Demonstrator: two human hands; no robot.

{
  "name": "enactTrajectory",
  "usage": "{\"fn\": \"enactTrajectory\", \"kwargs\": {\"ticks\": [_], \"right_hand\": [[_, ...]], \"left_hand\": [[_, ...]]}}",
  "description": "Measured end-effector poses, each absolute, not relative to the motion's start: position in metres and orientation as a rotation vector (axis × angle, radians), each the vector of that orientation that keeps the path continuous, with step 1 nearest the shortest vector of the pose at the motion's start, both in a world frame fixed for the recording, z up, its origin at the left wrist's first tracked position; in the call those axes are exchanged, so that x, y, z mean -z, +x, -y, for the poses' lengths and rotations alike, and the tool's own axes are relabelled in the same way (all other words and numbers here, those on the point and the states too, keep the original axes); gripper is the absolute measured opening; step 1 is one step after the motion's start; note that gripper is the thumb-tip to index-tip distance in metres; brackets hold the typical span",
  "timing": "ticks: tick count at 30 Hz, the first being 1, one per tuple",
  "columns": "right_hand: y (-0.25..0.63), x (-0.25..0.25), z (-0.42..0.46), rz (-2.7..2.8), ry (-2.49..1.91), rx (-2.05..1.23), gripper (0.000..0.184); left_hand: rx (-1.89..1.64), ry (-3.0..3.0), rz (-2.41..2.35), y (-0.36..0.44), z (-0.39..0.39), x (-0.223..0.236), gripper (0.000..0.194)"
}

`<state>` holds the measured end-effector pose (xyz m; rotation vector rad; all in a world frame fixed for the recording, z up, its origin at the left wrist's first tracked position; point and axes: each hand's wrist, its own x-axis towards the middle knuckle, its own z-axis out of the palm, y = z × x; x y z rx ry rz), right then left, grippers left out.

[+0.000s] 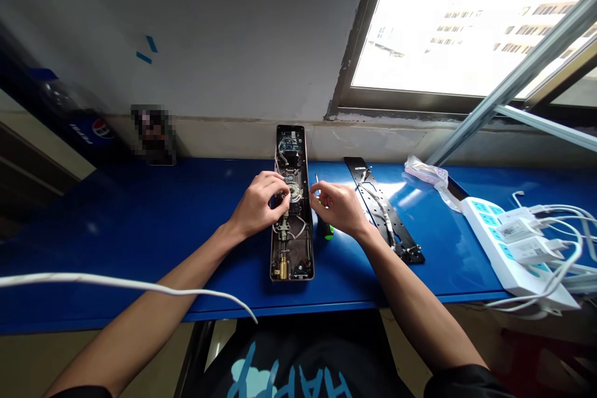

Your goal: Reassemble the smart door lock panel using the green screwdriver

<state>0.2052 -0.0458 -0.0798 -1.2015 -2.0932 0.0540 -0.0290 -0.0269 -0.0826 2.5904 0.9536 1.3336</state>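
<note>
Casing (pixel 298 252) lies open near the table's (pixel 219 189) front edge, plate (pixel 393 219) seemingly off, parts (pixel 295 193) remaining; whether my left hand (pixel 263 202) or right hand (pixel 342 205) grips, I can't tell.

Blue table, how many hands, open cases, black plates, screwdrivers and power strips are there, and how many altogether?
Left hand and right hand: 2
Open case: 1
Black plate: 1
Screwdriver: 1
Power strip: 1
Total: 6
</note>
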Motion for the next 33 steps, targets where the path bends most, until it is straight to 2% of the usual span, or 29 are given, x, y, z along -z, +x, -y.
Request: {"fn": "enactTrajectory", "kwargs": {"ticks": [33], "right_hand": [[0.204, 0.078, 0.0463, 2.135, -1.262, -0.127, 0.01]], "left_hand": [[-1.307, 2.623, -0.955, -0.0283, 0.0268, 0.0829, 0.006]]}}
